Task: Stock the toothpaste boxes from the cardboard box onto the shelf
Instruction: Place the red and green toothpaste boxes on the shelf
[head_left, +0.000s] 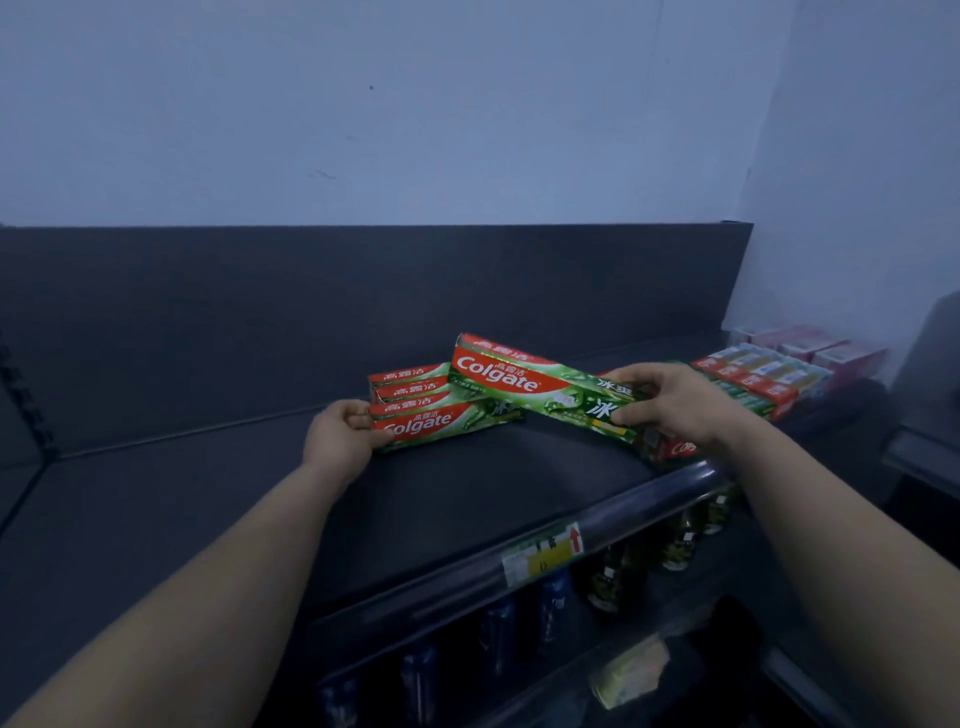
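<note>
A dark grey shelf runs across the view. On it lies a small stack of red and green Colgate toothpaste boxes. My left hand grips the left end of the front box in that stack. My right hand holds another red and green toothpaste box by its right end, tilted a little above the stack. Under my right hand lies one more toothpaste box at the shelf's front edge. The cardboard box is out of view.
More boxed goods fill the shelf's right end near the wall corner. A price label sits on the shelf's front rail. Dark bottles and blue packs stand on the shelf below. The dark back panel rises behind.
</note>
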